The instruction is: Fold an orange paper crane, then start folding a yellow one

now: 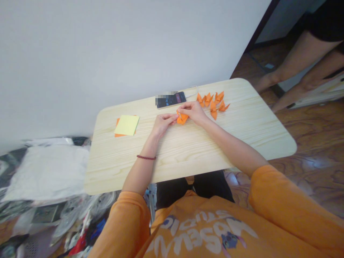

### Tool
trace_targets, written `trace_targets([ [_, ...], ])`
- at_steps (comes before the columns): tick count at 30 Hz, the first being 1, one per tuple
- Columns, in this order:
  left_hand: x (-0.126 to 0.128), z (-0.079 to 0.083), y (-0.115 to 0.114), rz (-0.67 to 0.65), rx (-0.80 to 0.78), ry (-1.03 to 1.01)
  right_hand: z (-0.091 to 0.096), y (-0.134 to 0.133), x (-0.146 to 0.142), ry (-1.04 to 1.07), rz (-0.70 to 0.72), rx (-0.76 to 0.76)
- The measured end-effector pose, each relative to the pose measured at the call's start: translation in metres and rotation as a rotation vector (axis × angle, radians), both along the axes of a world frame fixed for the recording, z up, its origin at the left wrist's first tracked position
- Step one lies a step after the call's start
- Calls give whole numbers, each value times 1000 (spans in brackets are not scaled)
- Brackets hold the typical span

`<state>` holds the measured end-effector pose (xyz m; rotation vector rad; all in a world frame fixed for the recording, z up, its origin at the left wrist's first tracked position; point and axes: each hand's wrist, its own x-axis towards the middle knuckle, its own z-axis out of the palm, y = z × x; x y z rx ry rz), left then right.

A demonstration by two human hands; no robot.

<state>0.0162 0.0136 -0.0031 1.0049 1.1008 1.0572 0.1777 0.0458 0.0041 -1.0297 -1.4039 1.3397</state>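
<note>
Fingertips of left hand (162,124) and right hand (195,111) pinching opposite sides of a small folded orange paper (182,119), just this side of the phone (172,100); resting on or lifted off the tabletop (188,154), impossible to tell. By its shape, probably unfinished, with folds left. Beyond, to the right, five winged orange figures (213,109), seemingly done. Well off left, yellow sheet (127,125) over orange sheet (117,135), flat and apparently unfolded.

The paper (182,119) is orange, the table (188,154) wood-grained
</note>
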Motion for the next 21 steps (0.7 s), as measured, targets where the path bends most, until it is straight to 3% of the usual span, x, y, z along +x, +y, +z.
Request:
trace_targets([
  [11, 0, -2, 0, 54, 136, 161, -2, 1, -2, 0, -59, -7],
  [21, 0, -1, -1, 43, 143, 268, -4, 2, -3, -20, -77, 23],
])
